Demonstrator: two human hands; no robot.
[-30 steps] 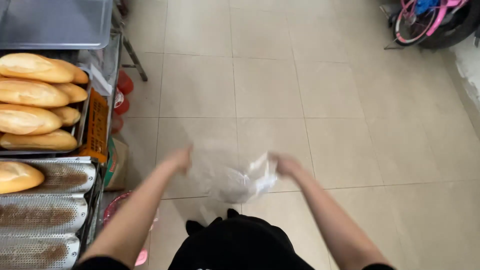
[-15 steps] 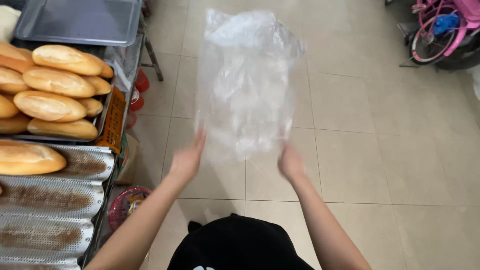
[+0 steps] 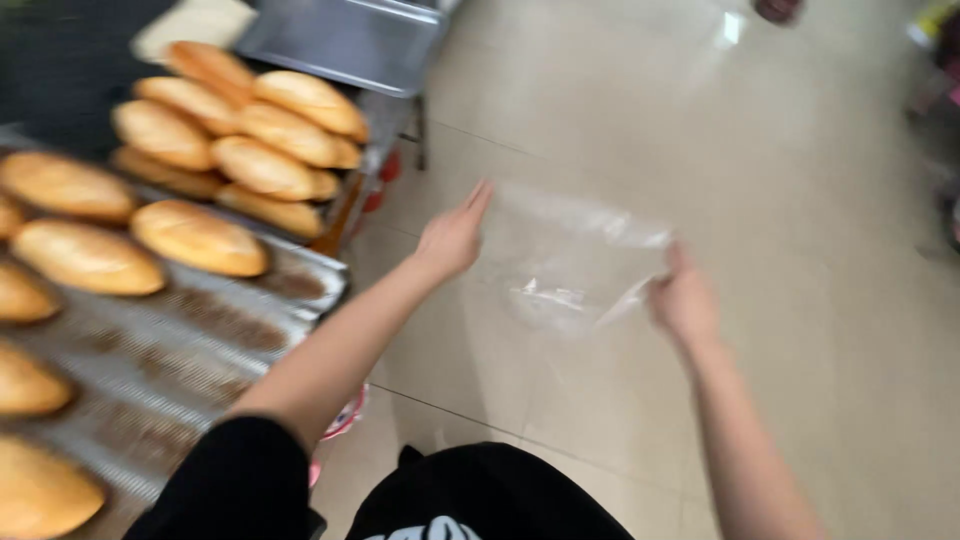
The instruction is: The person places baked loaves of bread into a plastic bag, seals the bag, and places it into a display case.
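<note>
Stretching clear plastic bag [image 3: 575, 265] taut: left hand [image 3: 452, 238] and right hand [image 3: 683, 300] each pinch an edge; bread loaves [image 3: 255, 135] beyond left hand.

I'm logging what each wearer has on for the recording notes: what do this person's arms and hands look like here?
Both forearms are bare. The left arm comes out of a short black sleeve near the elbow; no sleeve shows on the right arm. The left hand and right hand wear no gloves. No watch, ring or bracelet shows, though the picture is blurred.
</note>
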